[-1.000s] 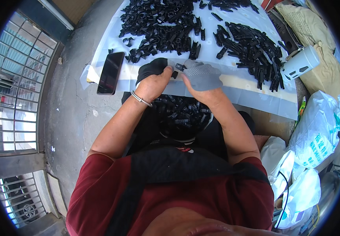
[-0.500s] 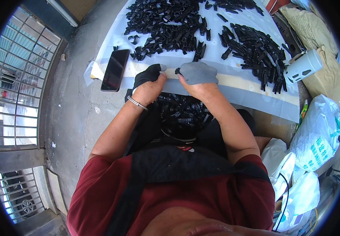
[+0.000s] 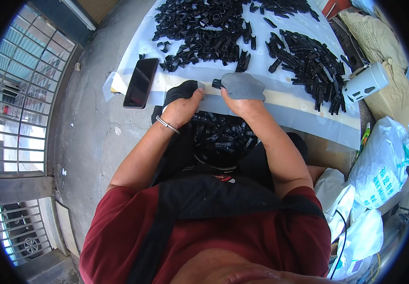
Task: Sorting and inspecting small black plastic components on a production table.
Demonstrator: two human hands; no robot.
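Observation:
At the near edge of the table my left hand (image 3: 184,100), in a dark fingerless covering with grey at the fingertips, is closed with the thumb pressed on the fingers; whatever it may hold is hidden. A short gap separates it from my right hand (image 3: 243,93), whose fingers wear grey mesh. That hand pinches a small black plastic piece (image 3: 217,84) that sticks out toward the left. Below both hands, a dark round container (image 3: 215,164) on my lap holds many black clip-like pieces (image 3: 226,135).
Beyond my hands lie a big heap of curved black pieces (image 3: 200,31) and a pile of long black pieces (image 3: 306,64). A phone (image 3: 140,83) rests at the table's left edge. A white cylinder (image 3: 366,81) and plastic bags (image 3: 379,163) are on the right.
Both hands have shifted slightly to the right, along with a small shift of the whole view. More of the black piece now shows at my right fingertips.

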